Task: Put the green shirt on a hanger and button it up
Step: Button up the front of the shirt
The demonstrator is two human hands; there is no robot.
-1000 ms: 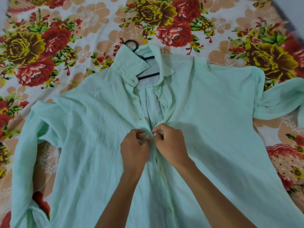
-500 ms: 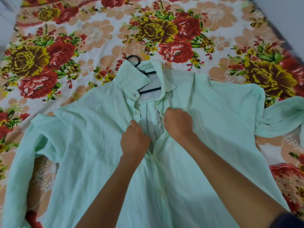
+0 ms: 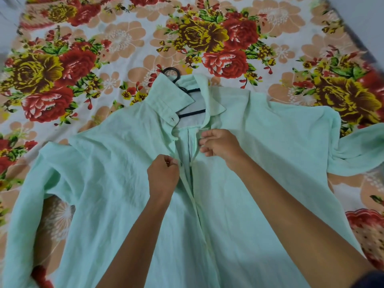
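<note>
A pale green shirt (image 3: 259,163) lies front-up on the bed, sleeves spread to both sides. A black hanger (image 3: 188,91) sits inside it, its hook poking out above the collar. The front is closed from mid-chest down and gapes open below the collar. My left hand (image 3: 163,176) pinches the left front edge at chest height. My right hand (image 3: 220,145) pinches the right front edge a little higher, just under the collar. The two edges are a few fingers' width apart between my hands.
A floral bedsheet (image 3: 124,42) with red and yellow roses covers the whole bed under the shirt. The bed's edge and a grey floor (image 3: 365,15) show at the top right. The right sleeve (image 3: 361,150) is bunched near the right side.
Both hands have moved up the shirt front, from the mid-chest spot to the open part under the collar. They now hold the two edges apart instead of together.
</note>
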